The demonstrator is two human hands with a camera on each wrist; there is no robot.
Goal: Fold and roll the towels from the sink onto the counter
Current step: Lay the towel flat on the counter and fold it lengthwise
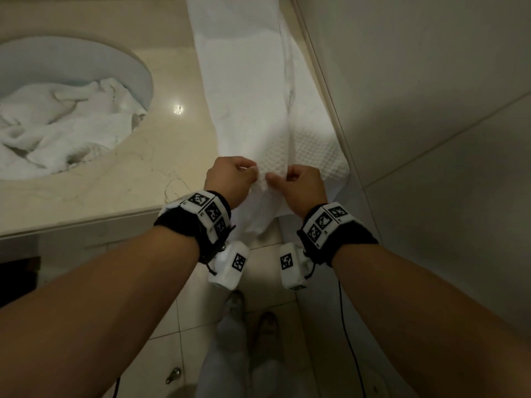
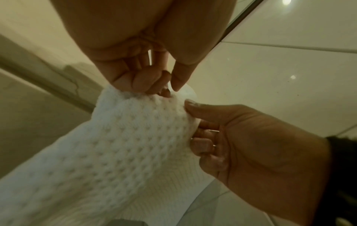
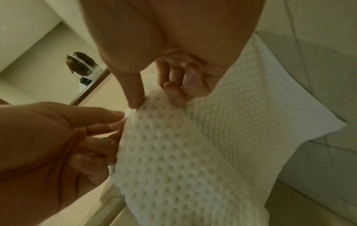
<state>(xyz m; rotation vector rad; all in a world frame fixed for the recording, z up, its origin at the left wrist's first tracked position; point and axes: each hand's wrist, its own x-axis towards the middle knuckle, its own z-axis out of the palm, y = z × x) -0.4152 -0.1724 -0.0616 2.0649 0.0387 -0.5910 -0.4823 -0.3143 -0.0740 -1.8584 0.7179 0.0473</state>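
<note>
A long white waffle-weave towel (image 1: 247, 90) lies folded lengthwise on the beige counter (image 1: 115, 191), close to the right wall. Its near end hangs over the counter's front edge. My left hand (image 1: 253, 171) and right hand (image 1: 273, 177) sit side by side at that near end, each pinching the fabric between thumb and curled fingers. The left wrist view shows my left hand (image 2: 170, 90) pinching the towel (image 2: 119, 145) at its top fold. In the right wrist view my right hand (image 3: 154, 104) pinches the same fold of towel (image 3: 173, 160). More crumpled white towels (image 1: 63, 122) fill the sink (image 1: 140, 70).
A tiled wall (image 1: 431, 110) runs right beside the towel. A thin wire loop (image 1: 172, 188) lies near the counter's front edge. Below are floor tiles, my feet (image 1: 253, 314) and a black cable (image 1: 349, 340). A mirror (image 3: 85, 68) reflects a person.
</note>
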